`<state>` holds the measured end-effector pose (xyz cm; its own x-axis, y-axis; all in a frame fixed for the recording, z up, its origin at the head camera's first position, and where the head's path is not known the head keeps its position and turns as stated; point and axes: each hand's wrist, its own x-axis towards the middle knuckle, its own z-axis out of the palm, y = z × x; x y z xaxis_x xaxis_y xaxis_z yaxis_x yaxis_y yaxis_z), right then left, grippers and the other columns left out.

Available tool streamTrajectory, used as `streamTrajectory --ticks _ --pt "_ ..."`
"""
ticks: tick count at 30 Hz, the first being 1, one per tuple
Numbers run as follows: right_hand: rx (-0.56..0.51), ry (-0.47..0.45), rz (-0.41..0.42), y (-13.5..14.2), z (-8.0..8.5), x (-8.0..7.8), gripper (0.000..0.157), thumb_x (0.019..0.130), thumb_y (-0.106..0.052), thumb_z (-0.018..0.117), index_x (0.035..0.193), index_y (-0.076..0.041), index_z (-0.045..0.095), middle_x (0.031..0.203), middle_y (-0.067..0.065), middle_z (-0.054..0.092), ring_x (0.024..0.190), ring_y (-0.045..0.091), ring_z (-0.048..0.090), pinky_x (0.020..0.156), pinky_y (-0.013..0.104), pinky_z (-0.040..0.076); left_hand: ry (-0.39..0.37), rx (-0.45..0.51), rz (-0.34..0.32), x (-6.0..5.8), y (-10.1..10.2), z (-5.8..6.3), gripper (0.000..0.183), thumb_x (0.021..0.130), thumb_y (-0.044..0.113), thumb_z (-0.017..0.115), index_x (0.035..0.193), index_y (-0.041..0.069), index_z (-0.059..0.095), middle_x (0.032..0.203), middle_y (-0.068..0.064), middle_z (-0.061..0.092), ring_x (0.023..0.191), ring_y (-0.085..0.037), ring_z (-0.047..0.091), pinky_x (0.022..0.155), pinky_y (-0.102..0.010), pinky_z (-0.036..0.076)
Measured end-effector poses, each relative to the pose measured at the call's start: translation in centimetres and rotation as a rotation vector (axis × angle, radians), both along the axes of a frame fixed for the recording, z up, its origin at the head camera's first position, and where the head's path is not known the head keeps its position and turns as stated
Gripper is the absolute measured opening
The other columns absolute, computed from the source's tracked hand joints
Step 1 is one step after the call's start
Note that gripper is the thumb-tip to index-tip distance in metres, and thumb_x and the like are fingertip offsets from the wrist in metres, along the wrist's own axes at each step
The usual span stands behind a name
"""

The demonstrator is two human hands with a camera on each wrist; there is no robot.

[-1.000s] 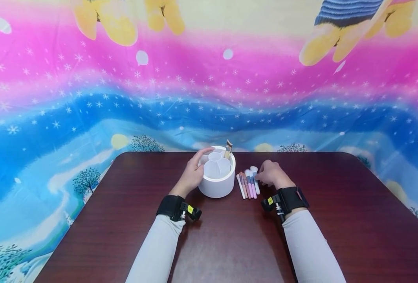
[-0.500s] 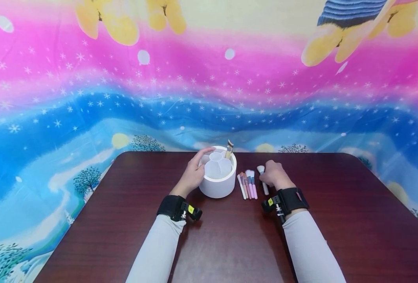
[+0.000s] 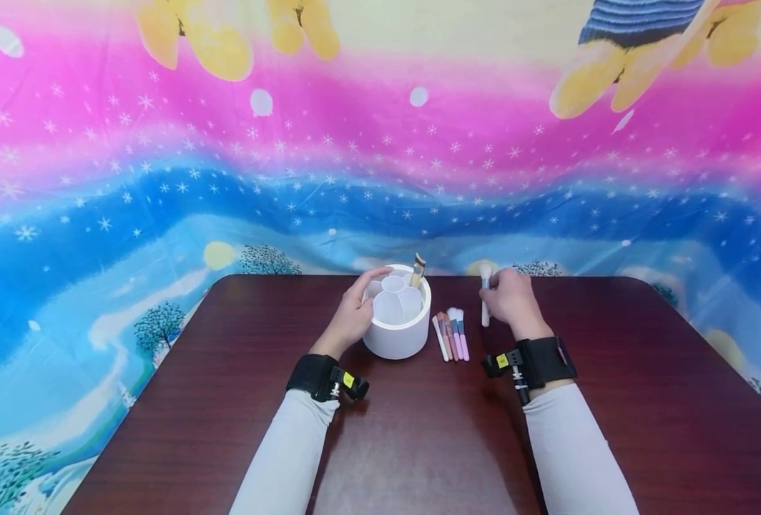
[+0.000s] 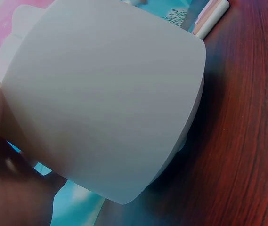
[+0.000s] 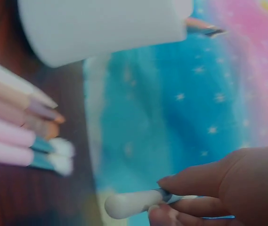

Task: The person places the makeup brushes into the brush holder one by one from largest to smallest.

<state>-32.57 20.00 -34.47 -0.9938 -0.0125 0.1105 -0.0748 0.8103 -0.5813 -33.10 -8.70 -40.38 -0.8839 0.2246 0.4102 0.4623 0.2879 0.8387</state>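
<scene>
My left hand [image 3: 350,322] holds the side of a round white brush organizer [image 3: 396,343], with fingers over its rim and the thumb near its inner edge. Petal-like dividers split its inside, and one makeup brush [image 3: 417,270] stands in the far right section. The organizer's smooth wall [image 4: 110,94] fills most of the left wrist view. To the right, my right hand [image 3: 514,299] pinches a white makeup brush [image 3: 485,277] between thumb and fingers, raised upright with its bristles on top. In the right wrist view, the fingertips grip this brush [image 5: 129,204] near its ferrule.
Several makeup brushes [image 3: 451,337] with white, brown and pink handles lie side by side just right of the organizer. The dark red wooden table [image 3: 400,443] ends at the back against a colourful patterned cloth [image 3: 380,143].
My right hand has drawn the white brush away from the row on the table, rightward, then lifted it farther back and upright. The left hand stays at the organizer.
</scene>
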Motion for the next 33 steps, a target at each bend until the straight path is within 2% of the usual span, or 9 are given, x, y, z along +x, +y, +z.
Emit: streamTrajectory --ticks 4,10,18,22,26,29,33 --pt "-0.053 0.076 0.008 -0.2 1.4 0.4 0.026 0.093 -0.015 0.053 0.11 0.003 0.06 0.093 0.017 0.062 0.075 0.024 0.059 0.062 0.036 0.049 0.008 0.005 -0.004 0.1 0.0 0.0 0.068 0.085 -0.013 0.034 0.134 0.033 0.045 0.139 0.013 0.039 0.128 -0.007 0.029 0.102 -0.052 0.026" --pt "-0.172 0.229 0.093 -1.2 2.7 0.7 0.026 0.089 -0.013 0.06 0.111 0.001 0.061 0.092 0.015 0.065 0.068 0.024 0.061 0.056 0.034 0.051 0.023 0.008 -0.004 0.0 -0.1 -0.1 0.068 0.085 -0.013 0.034 0.134 0.033 0.045 0.14 0.013 0.039 0.128 -0.007 0.029 0.103 -0.052 0.025" --pt "-0.26 0.287 0.158 -2.7 3.4 1.4 0.021 0.087 -0.011 0.064 0.106 -0.002 0.064 0.088 0.012 0.066 0.065 0.023 0.062 0.053 0.033 0.051 0.036 0.014 -0.018 -0.1 0.1 -0.2 0.068 0.084 -0.014 0.033 0.135 0.029 0.045 0.141 0.008 0.039 0.128 -0.01 0.029 0.103 -0.054 0.025" --pt "-0.3 0.295 0.194 -3.3 3.5 1.7 0.019 0.086 -0.011 0.065 0.103 -0.003 0.064 0.087 0.011 0.067 0.064 0.019 0.062 0.057 0.035 0.053 0.031 0.025 -0.039 1.2 0.2 1.1 0.063 0.083 -0.014 0.033 0.137 0.017 0.045 0.142 -0.003 0.039 0.129 -0.016 0.029 0.102 -0.056 0.025" --pt "-0.353 0.287 0.233 -3.9 3.5 1.8 0.018 0.085 -0.011 0.066 0.1 -0.001 0.064 0.086 0.011 0.067 0.067 0.021 0.063 0.059 0.033 0.053 0.031 0.016 -0.019 1.0 0.3 1.0 0.063 0.084 -0.013 0.034 0.136 0.021 0.045 0.141 0.003 0.04 0.128 -0.013 0.03 0.102 -0.055 0.026" --pt "-0.405 0.285 0.257 -4.3 3.4 1.8 0.016 0.084 -0.011 0.067 0.097 -0.001 0.064 0.086 0.012 0.067 0.07 0.023 0.064 0.059 0.031 0.054 0.022 0.013 -0.003 -0.1 0.2 -0.2 0.065 0.085 -0.011 0.036 0.134 0.03 0.046 0.139 0.013 0.04 0.127 -0.007 0.029 0.102 -0.053 0.027" --pt "-0.477 0.288 0.273 -4.6 3.3 1.6 0.016 0.084 -0.011 0.068 0.096 -0.001 0.064 0.087 0.013 0.067 0.071 0.022 0.064 0.059 0.03 0.054 0.005 0.011 0.003 0.0 0.1 -0.1 0.064 0.086 -0.01 0.037 0.134 0.032 0.045 0.139 0.015 0.039 0.128 -0.005 0.028 0.102 -0.052 0.027"
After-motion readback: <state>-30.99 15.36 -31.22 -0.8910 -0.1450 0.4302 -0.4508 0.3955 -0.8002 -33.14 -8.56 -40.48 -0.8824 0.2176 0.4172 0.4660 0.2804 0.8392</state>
